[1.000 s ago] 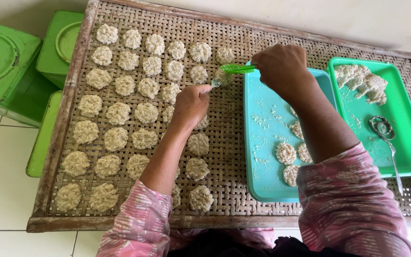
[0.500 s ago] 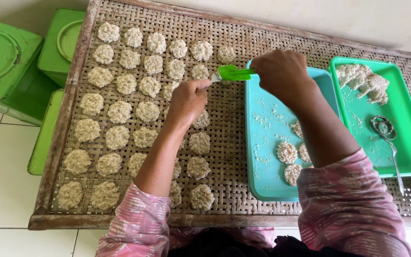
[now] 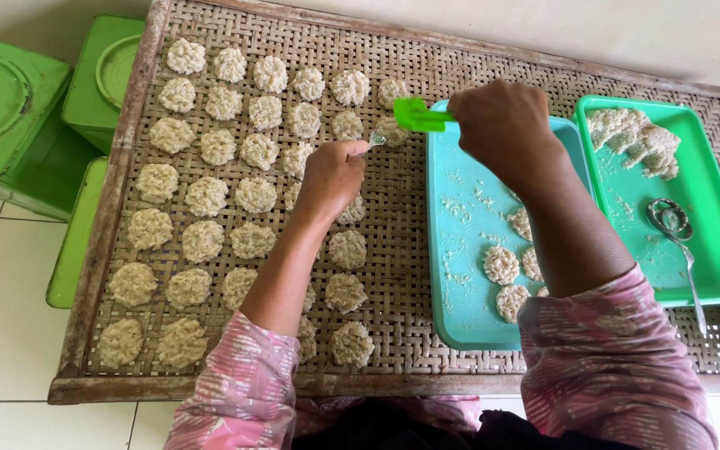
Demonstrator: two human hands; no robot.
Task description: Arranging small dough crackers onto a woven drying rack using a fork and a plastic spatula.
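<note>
The one camera sits on my head and looks almost straight down, close over my work. It takes in nearly the whole rectangular woven bamboo drying rack [image 3: 410, 250], my left hand [image 3: 332, 173] and right hand [image 3: 502, 125] near the middle, and my pink patterned sleeves [image 3: 610, 367] along the bottom edge. No second view overlaps with it.

Woven bamboo drying rack [image 3: 410, 275] carries rows of pale round rice cakes [image 3: 202, 196]. Teal tray [image 3: 460, 250] and green tray [image 3: 710, 250] sit on its right side.
</note>
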